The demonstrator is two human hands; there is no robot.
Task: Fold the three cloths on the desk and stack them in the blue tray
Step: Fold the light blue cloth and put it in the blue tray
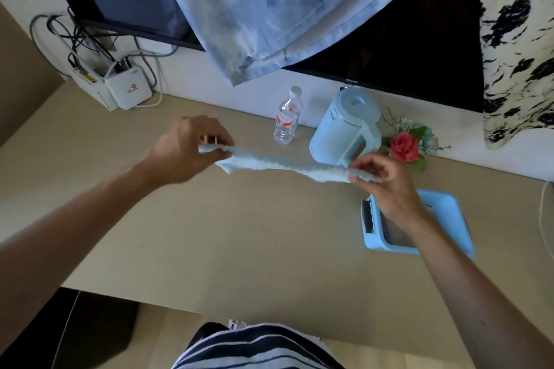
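left hand (186, 150) pinches cloth (281, 163) end | right hand (386, 186) pinches other | above desk (239, 234)

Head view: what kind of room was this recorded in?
Probably a hotel room or bedroom: a beige desk under a black flat-screen television, with a pale blue electric kettle, a clear plastic water bottle and a white router box.

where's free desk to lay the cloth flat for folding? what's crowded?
Free: the wide bare desk stretch below the light blue cloth, between the left hand and blue tray, down to the front edge. Crowded: the back wall strip with water bottle, kettle, flowers; router and cables at back left.
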